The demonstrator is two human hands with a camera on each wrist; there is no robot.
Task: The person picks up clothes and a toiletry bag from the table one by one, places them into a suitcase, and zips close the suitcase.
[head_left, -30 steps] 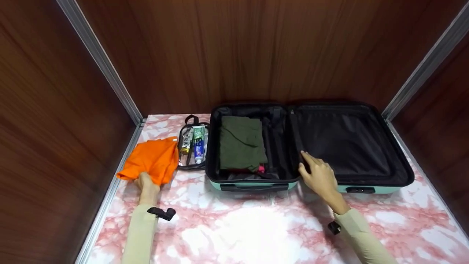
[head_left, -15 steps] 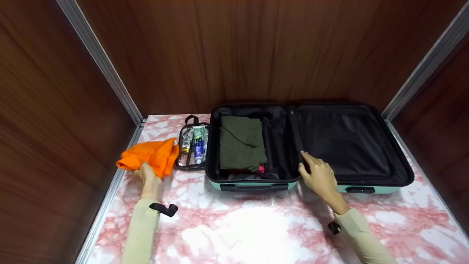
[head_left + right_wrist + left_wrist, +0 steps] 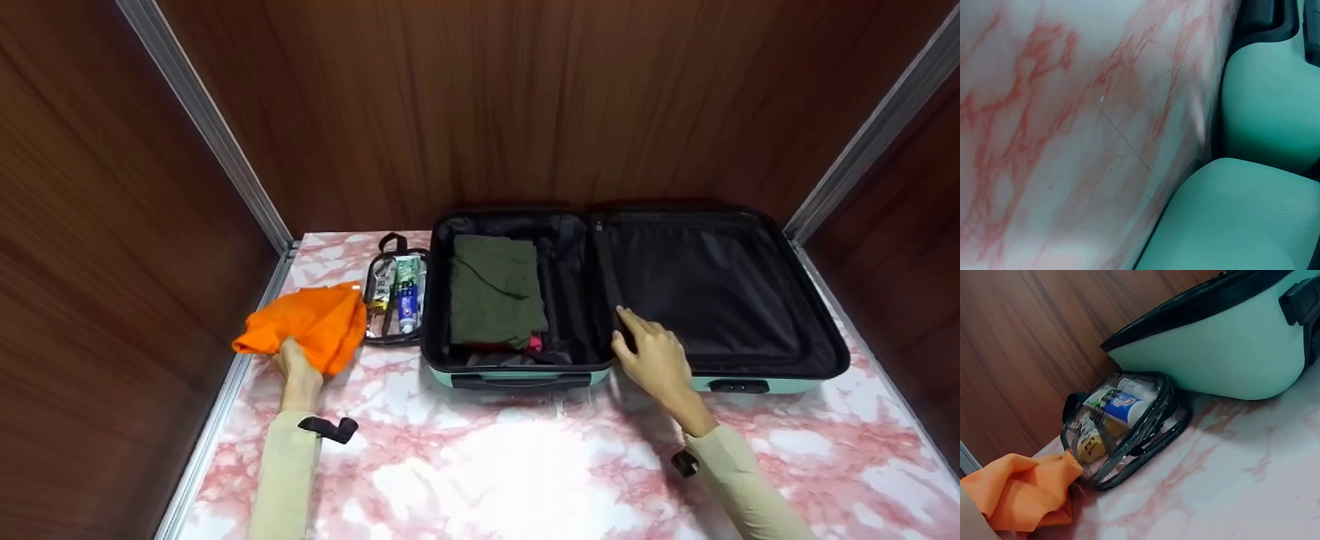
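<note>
In the head view my left hand (image 3: 298,373) grips the near edge of an orange garment (image 3: 322,319), which bunches and creases above the fingers. The left wrist view shows the garment's folds (image 3: 1030,486) right beside a clear toiletry pouch (image 3: 1123,422). My right hand (image 3: 654,361) rests at the front of the open suitcase (image 3: 517,381), over the inner rim where its two halves meet. Its fingers are loosely bent. A folded dark green garment (image 3: 495,292) lies in the left half, with a bit of pink (image 3: 535,343) showing under it. The right wrist view has only the mint shell (image 3: 1252,214) and tabletop.
The pouch holds a toothpaste tube (image 3: 407,300) and other small items, and stands against the suitcase's left side. The right half (image 3: 712,292) of the suitcase has a black lining. Brown wood-look panels (image 3: 495,112) enclose the marbled pink-and-white table (image 3: 420,465).
My left hand lifted the orange garment slightly away from me, then shifted it a little left and back, so its folds lie differently. The right hand and the suitcase stay in place.
</note>
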